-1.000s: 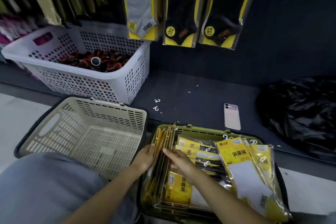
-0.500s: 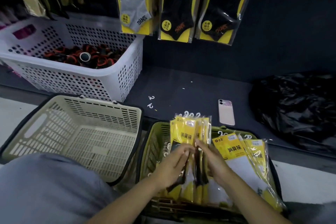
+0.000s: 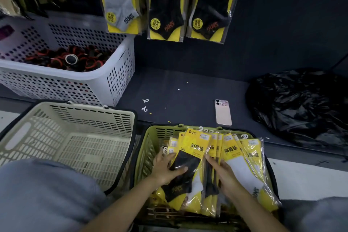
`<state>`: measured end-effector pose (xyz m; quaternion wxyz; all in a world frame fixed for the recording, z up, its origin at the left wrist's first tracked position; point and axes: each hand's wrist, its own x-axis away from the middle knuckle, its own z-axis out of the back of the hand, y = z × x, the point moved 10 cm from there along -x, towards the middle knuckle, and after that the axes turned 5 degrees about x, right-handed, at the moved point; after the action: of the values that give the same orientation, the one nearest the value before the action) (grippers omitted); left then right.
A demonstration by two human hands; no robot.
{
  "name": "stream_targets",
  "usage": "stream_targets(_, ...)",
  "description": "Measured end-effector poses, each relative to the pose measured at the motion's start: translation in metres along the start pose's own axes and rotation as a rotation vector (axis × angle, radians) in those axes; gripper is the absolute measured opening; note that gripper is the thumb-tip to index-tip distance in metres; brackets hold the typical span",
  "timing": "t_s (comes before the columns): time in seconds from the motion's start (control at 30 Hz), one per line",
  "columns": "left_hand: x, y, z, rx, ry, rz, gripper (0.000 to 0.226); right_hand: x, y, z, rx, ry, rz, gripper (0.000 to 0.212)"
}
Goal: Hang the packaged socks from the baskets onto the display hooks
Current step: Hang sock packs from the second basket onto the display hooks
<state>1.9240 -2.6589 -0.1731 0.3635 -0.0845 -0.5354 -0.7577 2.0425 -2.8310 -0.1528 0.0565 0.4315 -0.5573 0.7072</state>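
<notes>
A green basket [image 3: 150, 137] at the bottom centre holds several yellow sock packs. My left hand [image 3: 165, 167] grips the front pack of black socks [image 3: 190, 156], thumb across its face. My right hand [image 3: 224, 177] holds a bunch of upright packs [image 3: 214, 149] just to the right of it. More packs with white socks [image 3: 243, 158] lean against the basket's right side. Three sock packs hang from the display above: one grey [image 3: 118, 0], two black [image 3: 165, 3] [image 3: 211, 3].
An empty cream basket [image 3: 79, 117] stands left of the green one. A white perforated basket [image 3: 66, 84] with red and black items sits behind it. A pink phone [image 3: 223, 112], two loose white hooks [image 3: 145, 104] and a black plastic bag [image 3: 301, 105] lie on the dark shelf.
The packs lay stacked in the basket one second ago. Both hands then lifted a bunch upright, and now the left hand separates the front black-sock pack from the bunch.
</notes>
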Motion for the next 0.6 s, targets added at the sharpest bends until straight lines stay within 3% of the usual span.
stream_targets(0.1, 0.013, 0.026, 0.021, 0.188, 0.118, -0.108, 0.061, 0.010, -0.018, -0.007, 0.010, -0.026, 0.068, 0.028)
stream_targets(0.2, 0.023, 0.048, 0.030, 0.510, 0.071, -0.091, 0.060, 0.021, -0.046, -0.017, -0.014, -0.099, 0.163, 0.030)
stream_targets(0.37, 0.031, 0.070, 0.047, 0.668, 0.054, -0.102, 0.056, 0.036, -0.083, -0.015, 0.025, -0.099, 0.292, 0.019)
stream_targets(0.47, 0.037, 0.081, 0.053, 0.691, 0.033, -0.118, 0.053, 0.040, -0.094, -0.013, 0.051, -0.072, 0.309, 0.058)
stream_targets(0.5, 0.038, 0.083, 0.055, 0.703, 0.034, -0.111, 0.057, 0.044, -0.101, -0.013, 0.066, -0.063, 0.337, 0.061)
stream_targets(0.6, 0.041, 0.089, 0.057, 0.736, -0.015, -0.103, 0.063, 0.060, -0.128, -0.015, 0.085, -0.054, 0.480, 0.044)
